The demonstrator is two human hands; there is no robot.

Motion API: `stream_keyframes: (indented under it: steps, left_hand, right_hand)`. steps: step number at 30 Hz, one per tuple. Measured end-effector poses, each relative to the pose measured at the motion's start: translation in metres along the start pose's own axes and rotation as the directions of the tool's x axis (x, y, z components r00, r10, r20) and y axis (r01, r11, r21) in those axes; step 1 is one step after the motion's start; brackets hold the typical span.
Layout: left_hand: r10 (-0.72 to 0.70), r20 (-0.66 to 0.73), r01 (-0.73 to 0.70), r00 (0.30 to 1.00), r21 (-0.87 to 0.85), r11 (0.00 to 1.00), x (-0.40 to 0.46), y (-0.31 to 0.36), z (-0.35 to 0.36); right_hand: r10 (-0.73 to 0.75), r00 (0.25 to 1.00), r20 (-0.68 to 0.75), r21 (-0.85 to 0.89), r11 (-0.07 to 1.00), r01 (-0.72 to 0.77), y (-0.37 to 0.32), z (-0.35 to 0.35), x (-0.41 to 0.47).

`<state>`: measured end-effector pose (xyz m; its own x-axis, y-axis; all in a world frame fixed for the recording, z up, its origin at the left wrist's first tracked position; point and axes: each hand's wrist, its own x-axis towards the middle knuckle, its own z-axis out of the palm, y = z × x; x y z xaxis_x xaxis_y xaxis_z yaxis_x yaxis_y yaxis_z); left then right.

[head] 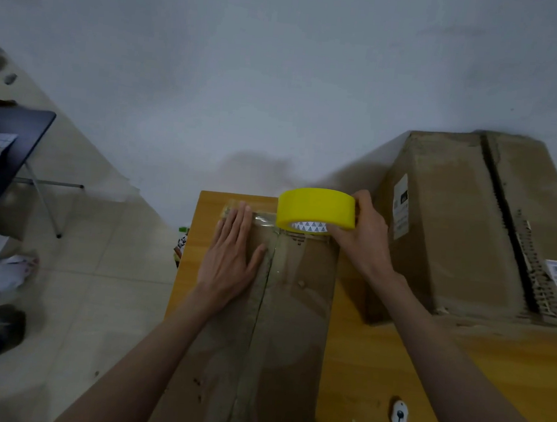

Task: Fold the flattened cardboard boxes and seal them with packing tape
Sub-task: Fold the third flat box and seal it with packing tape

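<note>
A folded cardboard box [291, 313] lies lengthwise on the wooden table [374, 370], its top flaps meeting in a seam down the middle. My left hand [232, 257] presses flat on the left flap near the far end, fingers straight. A strip of clear tape [263, 217] runs across the far edge, from my fingertips to the roll. My right hand [361, 233] grips a yellow roll of packing tape [316, 209] standing at the box's far edge.
A large sealed cardboard box [463, 233] with labels stands on the table to the right. A small white cutter [399, 415] lies near the table's front. A dark folding table [14, 140] and clutter stand on the tiled floor at left. A grey wall rises behind.
</note>
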<state>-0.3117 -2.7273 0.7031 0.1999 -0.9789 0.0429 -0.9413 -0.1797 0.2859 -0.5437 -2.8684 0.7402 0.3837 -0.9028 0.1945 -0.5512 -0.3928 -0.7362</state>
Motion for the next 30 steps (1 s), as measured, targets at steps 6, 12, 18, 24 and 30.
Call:
stream_keyframes:
  steps: [6,12,18,24,30]
  left_hand:
    - [0.026,0.029,-0.026,0.999,0.012,1.000,0.003,0.007,0.005]
    - [0.022,0.035,-0.023,0.999,0.017,1.000,0.001,0.001,0.002]
    - [0.040,0.046,-0.042,0.998,0.039,0.998,0.004,0.005,0.005]
    - [0.015,0.094,-0.020,0.995,0.053,0.998,0.009,0.010,0.002]
    - [0.017,0.138,-0.045,0.990,0.202,0.978,0.023,0.037,-0.001]
  right_hand:
    - [0.032,0.994,-0.107,-0.010,0.999,-0.033,-0.010,-0.006,-0.004]
    - [-0.030,0.949,-0.313,0.037,0.998,0.044,-0.014,-0.030,-0.003]
    - [-0.070,0.974,-0.214,-0.115,0.992,0.046,-0.014,-0.043,-0.002]
    - [-0.076,0.980,-0.183,-0.185,0.982,0.042,-0.013,-0.047,-0.001]
    - [0.119,0.965,-0.234,0.102,0.990,-0.098,0.002,-0.047,-0.010]
